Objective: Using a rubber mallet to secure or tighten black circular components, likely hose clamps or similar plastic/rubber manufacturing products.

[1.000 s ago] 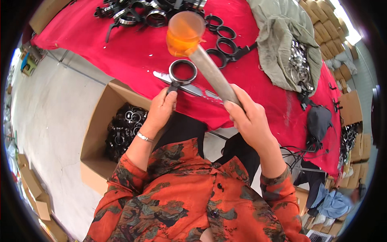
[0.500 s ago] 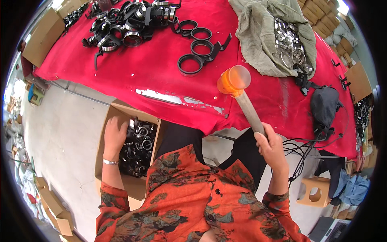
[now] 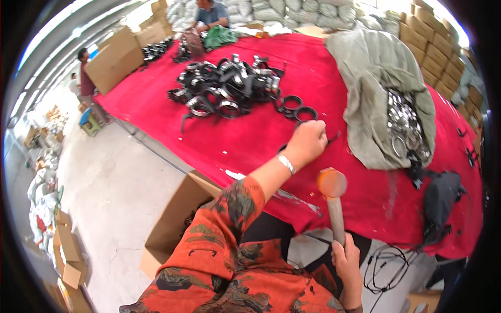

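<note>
My left hand [image 3: 308, 141] reaches across the red-covered table, closed over a small row of black rings [image 3: 306, 113]. Its fingers pinch down on a black ring there, mostly hidden beneath the hand, and a thin black arm [image 3: 334, 137] juts out at the right. In my right hand [image 3: 346, 255], near the table's front edge, a mallet [image 3: 337, 219] is gripped by its greyish handle, with its orange, pale-faced head pointing up. Left of the row lies a large heap of black rings with shiny metal bands [image 3: 229, 86].
An open cardboard box [image 3: 172, 219] stands left of my lap, partly behind my arm. A grey-green sack [image 3: 360, 104] of metal rings lies at right, near a black pouch [image 3: 441, 201] with cables. Two people, one seated [image 3: 211, 14], are beyond the table.
My left hand has moved from the box up to the row of rings on the table. The mallet stays in my right hand, now held more upright. The view has tilted up.
</note>
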Demonstrator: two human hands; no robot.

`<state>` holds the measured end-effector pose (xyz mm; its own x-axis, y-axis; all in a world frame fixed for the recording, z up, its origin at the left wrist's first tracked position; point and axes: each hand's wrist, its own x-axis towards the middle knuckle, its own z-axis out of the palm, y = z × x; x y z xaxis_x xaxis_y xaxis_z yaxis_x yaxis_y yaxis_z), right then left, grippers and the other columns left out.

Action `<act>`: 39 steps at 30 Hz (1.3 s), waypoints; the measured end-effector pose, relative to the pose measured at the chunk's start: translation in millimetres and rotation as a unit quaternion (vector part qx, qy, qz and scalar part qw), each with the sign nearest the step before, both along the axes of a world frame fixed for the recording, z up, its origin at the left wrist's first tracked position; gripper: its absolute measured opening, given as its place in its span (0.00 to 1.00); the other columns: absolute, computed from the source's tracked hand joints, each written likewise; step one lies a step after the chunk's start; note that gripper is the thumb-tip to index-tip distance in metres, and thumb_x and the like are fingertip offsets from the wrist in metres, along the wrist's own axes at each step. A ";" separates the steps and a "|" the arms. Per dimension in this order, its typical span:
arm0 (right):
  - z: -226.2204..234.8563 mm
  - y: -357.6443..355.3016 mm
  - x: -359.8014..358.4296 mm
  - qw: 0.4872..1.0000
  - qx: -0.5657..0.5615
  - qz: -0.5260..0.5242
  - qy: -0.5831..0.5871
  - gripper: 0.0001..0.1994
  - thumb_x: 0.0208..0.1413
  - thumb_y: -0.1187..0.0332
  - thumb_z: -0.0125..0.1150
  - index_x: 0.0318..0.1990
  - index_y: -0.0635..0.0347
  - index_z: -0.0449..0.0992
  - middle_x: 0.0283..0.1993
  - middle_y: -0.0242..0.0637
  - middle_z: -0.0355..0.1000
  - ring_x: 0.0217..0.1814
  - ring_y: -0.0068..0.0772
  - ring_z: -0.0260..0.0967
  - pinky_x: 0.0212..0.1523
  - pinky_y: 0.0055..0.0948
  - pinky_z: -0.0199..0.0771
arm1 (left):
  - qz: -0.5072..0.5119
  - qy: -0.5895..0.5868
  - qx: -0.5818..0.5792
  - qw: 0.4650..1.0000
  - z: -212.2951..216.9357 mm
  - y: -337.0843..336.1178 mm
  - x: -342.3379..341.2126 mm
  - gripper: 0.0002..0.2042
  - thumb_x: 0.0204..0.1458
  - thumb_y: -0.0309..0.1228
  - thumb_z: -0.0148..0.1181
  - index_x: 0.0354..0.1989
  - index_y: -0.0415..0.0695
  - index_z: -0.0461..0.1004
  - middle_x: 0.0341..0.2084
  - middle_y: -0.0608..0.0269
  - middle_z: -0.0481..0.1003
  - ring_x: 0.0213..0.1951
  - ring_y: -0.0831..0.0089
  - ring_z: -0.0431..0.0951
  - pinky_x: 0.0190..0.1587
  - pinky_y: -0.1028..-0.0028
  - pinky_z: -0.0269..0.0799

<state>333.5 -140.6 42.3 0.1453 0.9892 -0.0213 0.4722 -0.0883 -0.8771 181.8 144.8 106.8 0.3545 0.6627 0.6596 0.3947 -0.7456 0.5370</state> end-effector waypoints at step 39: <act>11.5 0.2 -15.5 0.957 -0.108 -0.030 0.266 0.13 0.62 0.60 0.49 0.46 0.59 0.64 0.24 0.34 0.67 0.17 0.22 0.64 0.16 0.21 0.66 | 0.033 -0.259 -0.504 0.823 -75.5 -128.5 -159.7 0.14 0.59 0.40 0.46 0.35 0.42 0.71 0.27 0.66 0.76 0.29 0.79 0.73 0.30 0.79 0.67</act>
